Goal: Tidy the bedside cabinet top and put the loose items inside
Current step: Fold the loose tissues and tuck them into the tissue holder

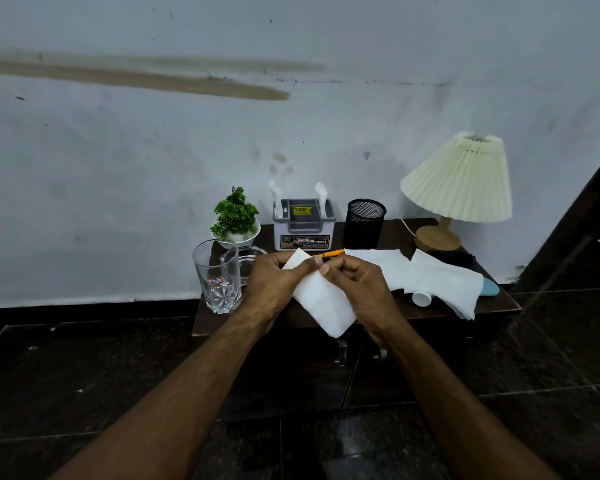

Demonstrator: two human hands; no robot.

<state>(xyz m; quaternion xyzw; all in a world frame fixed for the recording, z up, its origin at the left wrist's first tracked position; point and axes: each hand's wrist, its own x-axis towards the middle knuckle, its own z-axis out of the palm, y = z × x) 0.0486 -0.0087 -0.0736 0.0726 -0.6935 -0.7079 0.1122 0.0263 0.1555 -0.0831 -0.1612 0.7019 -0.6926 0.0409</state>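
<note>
Both hands are on the same white tissue [322, 306], held up just in front of the cabinet's [392, 239] front edge, about mid-width. The left hand [274, 282] pinches its top left corner and the right hand [357, 289] has curled fingers gripping the top right side. The tissue looks clean and folded into a long, smooth-ish strip hanging diagonally, with its lower corner drooping past the front edge. An orange pen [329, 253] pokes out right behind the fingers; can't tell if anything's touching it. More loose tissues [440, 278] are spread flat and a bit crumpled over the right half of the top, one spilling over the front right corner. A small white bottle [422, 298] is tucked half under them, and something blue [491, 287] peeks out at the right edge. At the front left corner there's a cut-glass tumbler [217, 275] with a little sticker, and a clear mug [248, 263] just behind it. Along the back edge, left to right: a small fake plant [235, 213], a grey and white tissue box [303, 223], a black mesh cup [365, 223], and a lamp [459, 178] with a pleated cream shade.
</note>
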